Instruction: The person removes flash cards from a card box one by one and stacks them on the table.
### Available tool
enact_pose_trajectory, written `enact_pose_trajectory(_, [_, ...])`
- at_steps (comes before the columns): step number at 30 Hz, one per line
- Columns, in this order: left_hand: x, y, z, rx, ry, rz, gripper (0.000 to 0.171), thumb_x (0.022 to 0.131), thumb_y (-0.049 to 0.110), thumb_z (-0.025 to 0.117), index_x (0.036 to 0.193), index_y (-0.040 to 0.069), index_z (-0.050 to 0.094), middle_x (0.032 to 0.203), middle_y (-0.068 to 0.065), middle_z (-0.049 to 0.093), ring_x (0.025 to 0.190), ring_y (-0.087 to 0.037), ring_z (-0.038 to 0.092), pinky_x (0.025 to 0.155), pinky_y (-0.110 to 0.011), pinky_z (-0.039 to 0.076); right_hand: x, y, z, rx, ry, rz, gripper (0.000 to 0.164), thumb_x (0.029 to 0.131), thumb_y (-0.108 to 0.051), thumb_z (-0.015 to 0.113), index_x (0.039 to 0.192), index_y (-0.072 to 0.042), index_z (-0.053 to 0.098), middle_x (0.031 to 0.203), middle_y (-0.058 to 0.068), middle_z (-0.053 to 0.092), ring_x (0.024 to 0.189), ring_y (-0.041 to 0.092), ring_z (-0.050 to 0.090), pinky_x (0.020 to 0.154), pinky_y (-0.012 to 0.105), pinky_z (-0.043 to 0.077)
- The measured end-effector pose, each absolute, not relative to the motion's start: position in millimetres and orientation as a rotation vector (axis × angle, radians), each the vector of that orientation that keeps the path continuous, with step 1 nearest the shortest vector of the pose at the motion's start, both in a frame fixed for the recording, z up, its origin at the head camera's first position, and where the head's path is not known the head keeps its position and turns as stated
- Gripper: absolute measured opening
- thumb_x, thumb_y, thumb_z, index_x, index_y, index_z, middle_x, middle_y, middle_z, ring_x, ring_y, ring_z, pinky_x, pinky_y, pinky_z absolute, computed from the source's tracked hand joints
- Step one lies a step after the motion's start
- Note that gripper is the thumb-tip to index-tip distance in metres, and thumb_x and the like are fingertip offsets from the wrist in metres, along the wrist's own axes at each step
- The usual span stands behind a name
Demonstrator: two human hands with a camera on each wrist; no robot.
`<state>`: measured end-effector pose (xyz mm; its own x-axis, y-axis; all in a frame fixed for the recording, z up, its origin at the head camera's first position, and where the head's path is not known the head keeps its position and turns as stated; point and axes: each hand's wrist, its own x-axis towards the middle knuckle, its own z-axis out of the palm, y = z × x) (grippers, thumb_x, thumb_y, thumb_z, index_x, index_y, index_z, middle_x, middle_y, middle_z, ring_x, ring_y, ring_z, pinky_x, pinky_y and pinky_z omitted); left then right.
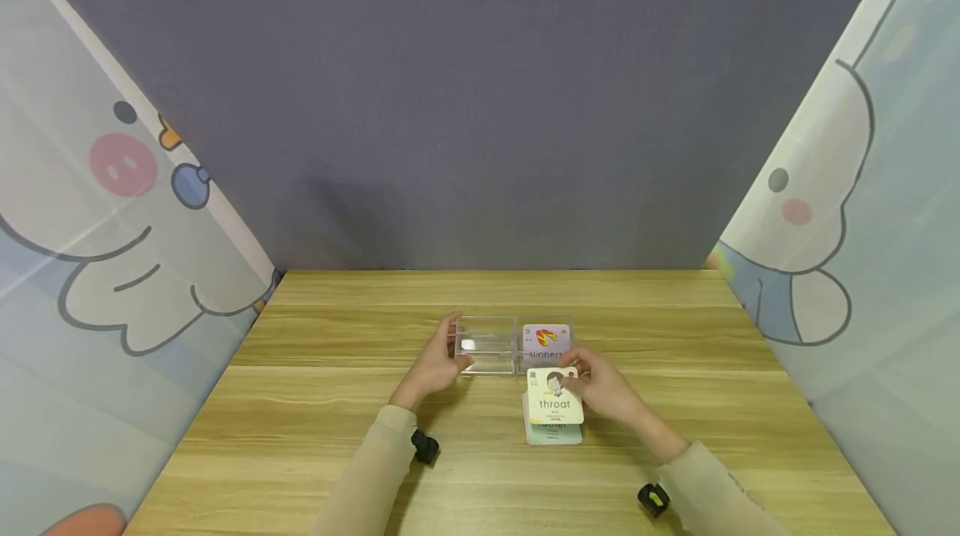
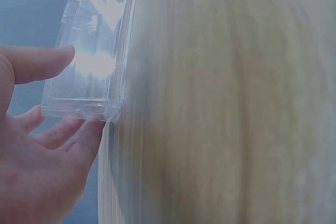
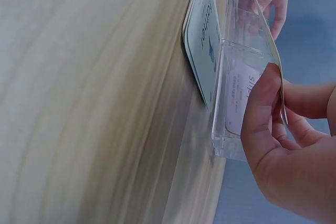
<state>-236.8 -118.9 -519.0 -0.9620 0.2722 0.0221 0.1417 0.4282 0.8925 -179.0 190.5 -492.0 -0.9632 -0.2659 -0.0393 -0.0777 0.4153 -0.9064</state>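
Note:
A clear plastic box [image 1: 487, 370] with two compartments stands on the table. My left hand [image 1: 435, 365] holds its left end, thumb on the near side and fingers around the end wall, as the left wrist view shows of the box [image 2: 94, 85]. Between thumb and fingers my right hand [image 1: 606, 390] pinches a pale "throat" card [image 1: 553, 405] by its right edge. That card is tilted in front of the right compartment, where a lilac "slippers" card [image 1: 546, 339] leans. Below the held card, a light green "father" card [image 3: 203, 40] tops a small stack on the table, partly covered in the head view.
The wooden table [image 1: 315, 403] reaches back to a dark grey panel [image 1: 480, 144]. Cartoon-printed curtains [image 1: 52, 319] hang along both sides. Each wrist carries a small black device [image 1: 425, 446].

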Motion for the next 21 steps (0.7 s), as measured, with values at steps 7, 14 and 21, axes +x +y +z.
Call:
enact_pose_trajectory(7, [-237.0,-119.0,-520.3,0.361,2.549,1.574,0.083,0.094,0.007,0.071,0.161,0.011,0.021,0.149,-0.023,0.042,0.135,-0.047,0.044,0.114,-0.058,0.037,-176.8,188.1,-494.9,-0.331,2.537,-1.521,0.022,0.091,0.003,0.066,0.113,-0.001,0.062,0.082,0.009,0.057,0.062,0.017,0.055,0.047,0.027,0.052])
enact_pose_trajectory(14, [-236.8,-118.8,-521.2,0.358,2.556,1.574,0.084,0.093,0.006,0.072,0.16,0.011,0.022,0.148,-0.024,0.042,0.134,-0.047,0.045,0.112,-0.058,0.039,-174.1,185.6,-496.3,-0.38,2.553,-1.46,0.019,0.092,0.003,0.067,0.11,0.0,0.062,0.08,0.008,0.056,0.059,0.016,0.055,0.043,0.028,0.052])
enact_pose_trajectory(21, [-236.9,-119.1,-520.9,0.337,2.545,1.562,0.083,0.095,0.007,0.07,0.161,0.014,0.02,0.151,-0.024,0.039,0.137,-0.046,0.042,0.114,-0.057,0.038,-173.2,183.6,-498.9,-0.386,2.553,-1.433,0.019,0.092,0.004,0.067,0.11,-0.002,0.062,0.079,0.007,0.055,0.06,0.018,0.055,0.043,0.028,0.051])
